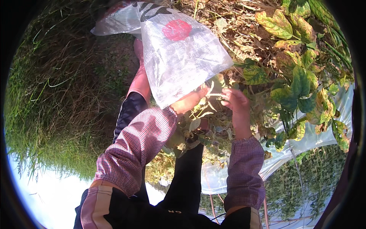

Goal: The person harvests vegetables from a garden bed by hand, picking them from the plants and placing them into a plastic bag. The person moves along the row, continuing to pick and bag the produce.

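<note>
My left hand point(190, 100) is at the middle, its fingertips closed at a cluster of pale bean pods point(211, 89). A translucent white woven plastic bag point(183, 63) with a red round print lies against that hand and hides part of it; I cannot tell whether the fingers also grip the bag. Just to the right, my right hand point(238, 100) pinches the end of a pale pod between thumb and fingers. Below both hands spread dry stems and leaves of a bean plant point(195, 124). Checked sleeve covers point(137, 143) reach both wrists.
Yellowing, spotted bean leaves point(297, 88) crowd the right side. Dry leaf litter point(240, 31) covers the ground ahead. Tall grass point(63, 86) stands at the left. Clear plastic sheeting point(274, 163) stretches behind at the right. A pink boot point(140, 77) shows beside the bag.
</note>
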A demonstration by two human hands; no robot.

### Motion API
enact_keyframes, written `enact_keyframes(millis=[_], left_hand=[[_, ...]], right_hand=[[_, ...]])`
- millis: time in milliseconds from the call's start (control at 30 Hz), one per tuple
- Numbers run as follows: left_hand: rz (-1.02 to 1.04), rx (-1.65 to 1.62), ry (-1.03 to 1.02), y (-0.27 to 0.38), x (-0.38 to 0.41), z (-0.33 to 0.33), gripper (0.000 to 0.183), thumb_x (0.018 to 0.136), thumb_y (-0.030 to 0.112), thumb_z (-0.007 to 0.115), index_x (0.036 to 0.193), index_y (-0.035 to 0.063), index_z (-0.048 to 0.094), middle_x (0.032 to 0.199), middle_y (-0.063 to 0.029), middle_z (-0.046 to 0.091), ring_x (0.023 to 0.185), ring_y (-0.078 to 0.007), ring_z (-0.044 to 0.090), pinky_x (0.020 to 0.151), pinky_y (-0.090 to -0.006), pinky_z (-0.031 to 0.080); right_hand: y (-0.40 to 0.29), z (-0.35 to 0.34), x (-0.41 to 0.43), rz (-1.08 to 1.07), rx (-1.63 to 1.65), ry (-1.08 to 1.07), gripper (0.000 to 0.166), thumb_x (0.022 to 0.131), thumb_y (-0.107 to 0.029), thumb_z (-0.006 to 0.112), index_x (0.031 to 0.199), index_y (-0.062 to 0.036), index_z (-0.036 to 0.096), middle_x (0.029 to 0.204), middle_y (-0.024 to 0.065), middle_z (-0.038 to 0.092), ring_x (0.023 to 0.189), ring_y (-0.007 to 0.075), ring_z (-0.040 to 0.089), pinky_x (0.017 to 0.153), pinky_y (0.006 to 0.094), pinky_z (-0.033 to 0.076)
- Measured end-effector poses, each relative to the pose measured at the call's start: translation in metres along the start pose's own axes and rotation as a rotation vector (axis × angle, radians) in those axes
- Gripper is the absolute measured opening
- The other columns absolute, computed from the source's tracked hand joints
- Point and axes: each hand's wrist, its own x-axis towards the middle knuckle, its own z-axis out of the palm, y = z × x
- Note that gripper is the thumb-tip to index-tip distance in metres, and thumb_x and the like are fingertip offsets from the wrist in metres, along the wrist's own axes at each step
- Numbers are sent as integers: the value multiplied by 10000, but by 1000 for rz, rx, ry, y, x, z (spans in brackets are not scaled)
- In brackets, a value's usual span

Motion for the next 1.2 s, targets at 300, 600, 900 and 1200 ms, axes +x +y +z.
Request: enact_keyframes(millis=[300,600,900,1200], left_hand=[[77,22,-38,3,1,1,198,810,99,573,963,-19,530,890,-66,573,794,-133,510,716,-275,428],[-16,-72,-77,-14,2,-1,126,835,135,575,885,20,573,799,1,578,727,-67,485,672,-233,410],[-259,-223,-84,2,0,-4,262,799,207,639,938,24,511,840,-14,548,800,-90,477,715,-216,387],[-200,-149,-7,1,-2,-4,165,794,151,637,876,21,576,820,-29,596,757,-93,519,672,-224,415]], right_hand=[[-28,51,-11,-755,-952,-141,356,736,5,478,1091,6,452,954,187,538,917,347,530,863,403,400],[6,40,12,-269,-938,-323,244,722,-99,472,925,31,440,804,251,551,775,392,544,676,457,430],[12,15,24,-179,-488,-535,208,775,-172,589,837,13,517,760,103,525,681,183,530,631,285,429],[-10,31,34,-149,-893,-475,183,726,-107,506,872,-10,454,725,161,534,691,311,541,643,377,417]])
